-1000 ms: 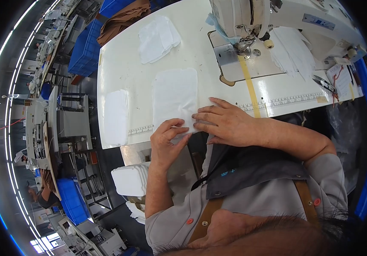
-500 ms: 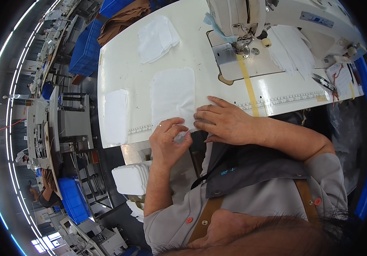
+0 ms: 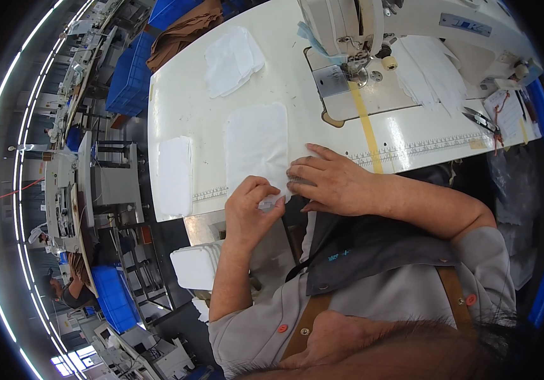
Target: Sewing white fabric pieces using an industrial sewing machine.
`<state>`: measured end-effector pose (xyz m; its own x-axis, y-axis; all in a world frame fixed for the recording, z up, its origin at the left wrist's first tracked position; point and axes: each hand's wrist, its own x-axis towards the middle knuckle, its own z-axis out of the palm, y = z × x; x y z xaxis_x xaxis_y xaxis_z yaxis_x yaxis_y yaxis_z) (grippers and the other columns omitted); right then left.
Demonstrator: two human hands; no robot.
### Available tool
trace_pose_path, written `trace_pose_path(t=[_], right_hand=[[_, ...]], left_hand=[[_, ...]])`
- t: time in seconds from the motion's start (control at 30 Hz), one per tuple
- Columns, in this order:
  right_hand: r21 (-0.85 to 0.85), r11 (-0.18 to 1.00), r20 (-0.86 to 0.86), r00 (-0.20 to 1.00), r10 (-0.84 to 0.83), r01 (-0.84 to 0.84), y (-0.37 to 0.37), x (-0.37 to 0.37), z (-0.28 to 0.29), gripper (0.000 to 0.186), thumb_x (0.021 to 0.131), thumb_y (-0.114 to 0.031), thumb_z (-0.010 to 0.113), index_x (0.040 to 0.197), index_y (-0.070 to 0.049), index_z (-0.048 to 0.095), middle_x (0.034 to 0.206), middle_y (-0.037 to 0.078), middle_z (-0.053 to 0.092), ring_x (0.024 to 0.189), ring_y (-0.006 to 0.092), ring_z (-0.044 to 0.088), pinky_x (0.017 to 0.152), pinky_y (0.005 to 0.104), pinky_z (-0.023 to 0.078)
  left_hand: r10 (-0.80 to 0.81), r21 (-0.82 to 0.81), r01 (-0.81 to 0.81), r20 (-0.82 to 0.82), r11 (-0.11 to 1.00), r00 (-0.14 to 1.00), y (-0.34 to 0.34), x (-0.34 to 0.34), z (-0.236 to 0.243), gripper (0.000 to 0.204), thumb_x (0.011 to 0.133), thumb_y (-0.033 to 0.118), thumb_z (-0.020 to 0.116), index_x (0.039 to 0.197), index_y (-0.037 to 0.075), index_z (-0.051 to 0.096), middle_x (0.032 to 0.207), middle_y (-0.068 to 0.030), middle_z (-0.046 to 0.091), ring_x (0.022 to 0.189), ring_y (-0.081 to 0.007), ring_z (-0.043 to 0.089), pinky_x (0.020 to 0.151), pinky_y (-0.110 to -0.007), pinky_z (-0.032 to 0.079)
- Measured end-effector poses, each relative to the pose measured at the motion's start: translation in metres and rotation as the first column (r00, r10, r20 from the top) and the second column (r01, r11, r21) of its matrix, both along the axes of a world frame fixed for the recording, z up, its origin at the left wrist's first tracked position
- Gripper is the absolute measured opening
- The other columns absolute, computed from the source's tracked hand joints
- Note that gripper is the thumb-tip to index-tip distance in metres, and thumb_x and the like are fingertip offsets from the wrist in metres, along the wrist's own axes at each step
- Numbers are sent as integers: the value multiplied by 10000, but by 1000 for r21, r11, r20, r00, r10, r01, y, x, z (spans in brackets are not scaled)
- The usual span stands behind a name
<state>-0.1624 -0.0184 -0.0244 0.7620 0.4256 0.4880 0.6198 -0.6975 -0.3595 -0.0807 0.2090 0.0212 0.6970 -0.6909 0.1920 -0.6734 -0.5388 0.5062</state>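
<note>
A white rectangular fabric piece (image 3: 256,142) lies flat on the white sewing table, its near right corner lifted and creased. My left hand (image 3: 251,209) pinches the near edge of the fabric between thumb and fingers, at the table's front edge. Beside it, my right hand (image 3: 338,183) lies with its fingers stretched and slightly apart, the fingertips touching the fabric's right near corner. The underside of the lifted corner is hidden by my fingers.
A sewing machine (image 3: 354,47) stands at the back right, with white fabric pieces (image 3: 427,73) beside it. More white fabric lies at the far left (image 3: 234,60) and near left (image 3: 175,177). Thread snips (image 3: 480,119) lie at right. A white stack (image 3: 196,266) sits below the table's edge.
The view has shifted slightly. Both hands stay at the fabric's near edge, with only a slight change in my left fingers.
</note>
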Motion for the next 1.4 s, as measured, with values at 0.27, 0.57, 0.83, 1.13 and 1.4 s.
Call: trace_pose_path(t=[0.27, 0.57, 0.83, 1.13, 1.4], right_hand=[[8, 1000, -10, 1000, 2, -2, 1, 1, -1, 468, 818, -321, 812, 1178, -74, 645, 1288, 107, 611, 1290, 266, 562, 1189, 538, 375], [16, 1000, -7, 1000, -6, 6, 1, 0, -2, 467, 816, -312, 812, 1181, -72, 648, 1281, 105, 611, 1269, 268, 570, 1192, 528, 374], [-1, 1000, 3, 1000, -11, 11, 0, -1, -2, 470, 814, -319, 812, 1181, -74, 650, 1291, 106, 607, 1276, 266, 564, 1191, 527, 372], [-123, 992, -27, 1000, 9, -12, 2, 2, -2, 496, 889, -393, 750, 1242, -70, 620, 1527, 70, 525, 1437, 282, 467, 1215, 568, 326], [86, 996, -74, 997, -32, 38, -5, 5, 15, 458, 954, -386, 707, 1254, -51, 621, 1433, 126, 607, 1316, 270, 586, 1133, 527, 435]], left_hand=[[35, -110, -38, -28, 993, 999, 0, 4, -7, 112, 752, -2, 797, 834, 41, 735, 875, -62, 727, 755, -171, 706, 641, -291, 550], [41, -29, -42, -23, 999, 999, -10, 3, -1, 128, 761, 0, 806, 867, 34, 743, 842, -64, 716, 705, -153, 684, 629, -281, 553], [13, 0, -13, 5, 1000, 1000, -11, 16, -9, 121, 757, 0, 806, 863, 31, 757, 789, -68, 723, 646, -132, 673, 618, -271, 550], [84, -360, -563, -786, 744, 613, 56, 124, -27, 100, 958, 36, 686, 961, -43, 748, 890, -97, 763, 690, -125, 694, 623, -276, 566], [-28, -465, -364, -646, 807, 763, 23, 120, 14, 63, 931, -22, 698, 963, -46, 746, 854, -65, 745, 683, -63, 642, 621, -210, 506]])
